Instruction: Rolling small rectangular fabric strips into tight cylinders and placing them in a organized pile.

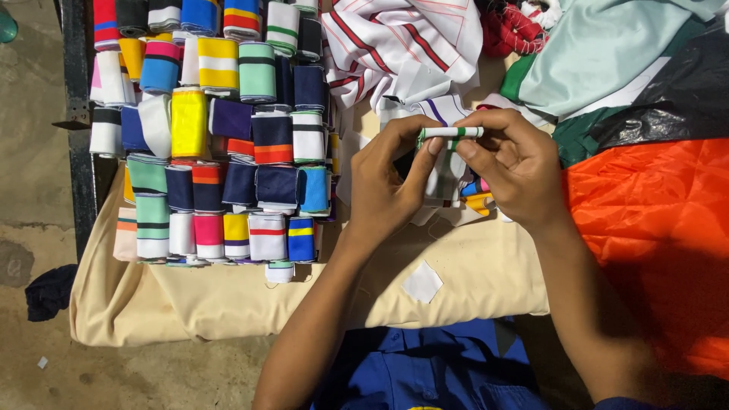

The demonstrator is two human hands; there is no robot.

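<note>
As fingers pinch, both hands (left hand (387, 182), right hand (516, 167)) gripping striped band (452, 132)

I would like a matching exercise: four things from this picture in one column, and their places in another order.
Things:
1. white strip with green stripe
2. orange fabric
3. rolled striped bands
4. small white patch

Places:
A. far right of the table
B. on the beige cloth, near the front edge
C. between left hand and right hand
D. left, in rows

Pairs: 1-C, 2-A, 3-D, 4-B
</note>
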